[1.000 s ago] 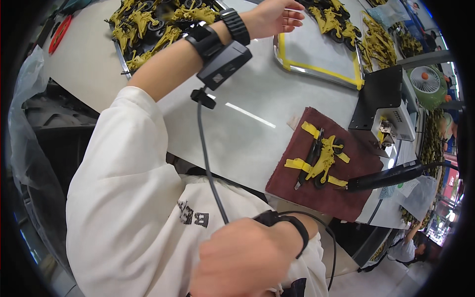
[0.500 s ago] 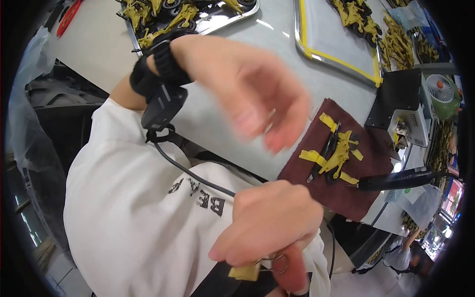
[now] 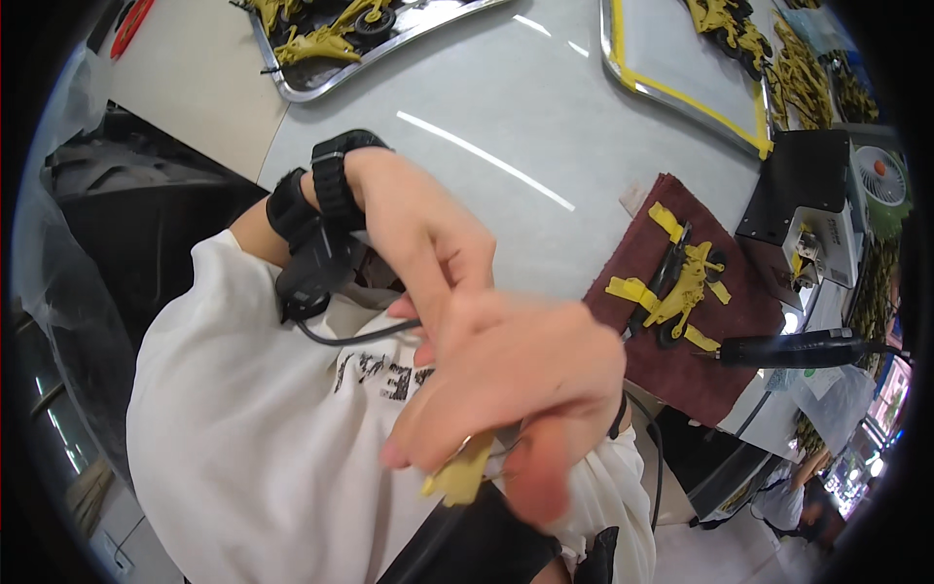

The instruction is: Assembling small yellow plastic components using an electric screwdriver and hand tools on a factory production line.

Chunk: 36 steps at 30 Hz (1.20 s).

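Observation:
My right hand (image 3: 525,375), a little blurred, is closed in front of my lap. Below its fingers show a thin metal piece with a wire-like loop and a yellow tape-like piece (image 3: 459,477); the metal piece's exact kind is unclear. My left hand (image 3: 423,229) is bent inward with curled fingers, partly hidden behind the right hand; what it holds, if anything, is hidden. To the right, a yellow and black wheeled model part (image 3: 684,282) lies on a dark red cloth (image 3: 637,375), with yellow tape strips (image 3: 632,291) around it.
A black handheld tool (image 3: 788,348) with a cord lies across the cloth's right edge. Beyond it stand a black-and-white box device (image 3: 793,185) and a green fan (image 3: 880,175). Metal trays (image 3: 306,92) of yellow and black parts sit at the back. A cable (image 3: 360,340) hangs from my left wrist.
My left hand has come down toward my lap, behind my right hand. The right hand has shifted slightly up and left with the metal piece. The view has shifted a little.

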Motion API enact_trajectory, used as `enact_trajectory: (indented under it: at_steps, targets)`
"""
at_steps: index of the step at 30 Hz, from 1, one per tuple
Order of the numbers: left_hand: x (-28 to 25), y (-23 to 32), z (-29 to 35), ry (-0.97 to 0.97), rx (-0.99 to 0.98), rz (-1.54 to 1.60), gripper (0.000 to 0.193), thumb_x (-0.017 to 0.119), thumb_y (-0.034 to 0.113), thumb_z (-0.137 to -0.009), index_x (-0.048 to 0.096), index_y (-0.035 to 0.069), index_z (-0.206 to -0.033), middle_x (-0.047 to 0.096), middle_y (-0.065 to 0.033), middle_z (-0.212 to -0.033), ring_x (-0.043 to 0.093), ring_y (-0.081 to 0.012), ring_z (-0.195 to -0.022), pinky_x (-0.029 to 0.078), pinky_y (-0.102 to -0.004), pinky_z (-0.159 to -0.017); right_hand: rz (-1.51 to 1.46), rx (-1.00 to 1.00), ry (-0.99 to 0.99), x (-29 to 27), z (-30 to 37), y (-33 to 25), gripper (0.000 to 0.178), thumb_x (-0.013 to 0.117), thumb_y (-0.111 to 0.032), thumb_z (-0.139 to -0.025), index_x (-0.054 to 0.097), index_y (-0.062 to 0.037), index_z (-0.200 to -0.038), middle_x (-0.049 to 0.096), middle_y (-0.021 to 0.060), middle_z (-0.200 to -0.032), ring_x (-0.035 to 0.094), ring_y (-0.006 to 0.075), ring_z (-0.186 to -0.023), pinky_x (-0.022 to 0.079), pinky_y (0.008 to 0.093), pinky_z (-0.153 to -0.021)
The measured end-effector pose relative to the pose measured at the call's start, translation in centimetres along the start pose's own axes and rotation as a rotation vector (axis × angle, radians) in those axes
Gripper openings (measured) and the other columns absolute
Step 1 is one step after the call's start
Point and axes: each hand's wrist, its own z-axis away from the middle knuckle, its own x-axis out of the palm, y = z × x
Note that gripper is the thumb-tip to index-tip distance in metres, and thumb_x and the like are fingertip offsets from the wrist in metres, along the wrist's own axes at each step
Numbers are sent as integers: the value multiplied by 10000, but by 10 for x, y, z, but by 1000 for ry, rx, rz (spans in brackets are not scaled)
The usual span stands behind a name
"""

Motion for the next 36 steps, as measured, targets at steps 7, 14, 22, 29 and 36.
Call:
enact_trajectory:
  at_steps: [7, 14, 22, 29, 36]
  targets:
    - [-9, -2, 0, 46, 78, -37, 237, 605, 171, -964, 686, -51, -953, 668, -86, -874, 611, -119, -696, 533, -236, -597, -170, 160, 216, -1, -6, 3, 634, 380, -493, -989, 653, 66, -871, 714, 158, -766, 570, 179, -577, 462, 313, -645]
    - [-8, -21, 3, 10, 121, 160, 231, 613, 133, -953, 672, -86, -906, 656, -113, -880, 622, -138, -710, 554, -263, -579, 139, -51, 85, 4, -6, 2, 442, 727, -471, -719, 675, -65, -885, 639, -42, -794, 487, 180, -688, 381, 278, -626]
    - [-6, -29, -4, -31, 180, 280, 250, 613, 160, -956, 663, -73, -881, 618, -176, -800, 550, -287, -680, 417, -384, -596, 211, -194, 52, 17, -4, 15, 432, 716, -492, -696, 628, -85, -809, 583, -49, -778, 464, 203, -657, 358, 284, -553]
    - [2, -36, -13, -174, 179, 259, 221, 675, 142, -911, 669, -62, -827, 618, -79, -779, 578, -127, -684, 480, -250, -556, 271, -276, -7, 46, -5, 25, 418, 582, -513, -843, 606, -104, -754, 593, -29, -828, 472, 198, -690, 352, 272, -494]
    - [11, -43, 2, -54, 64, 201, 215, 706, 146, -889, 675, -48, -802, 600, -47, -740, 556, -112, -664, 450, -250, -568, 133, -171, -24, 53, 1, 35, 349, 677, -434, -790, 582, -99, -774, 516, 8, -886, 471, 237, -789, 404, 321, -574]
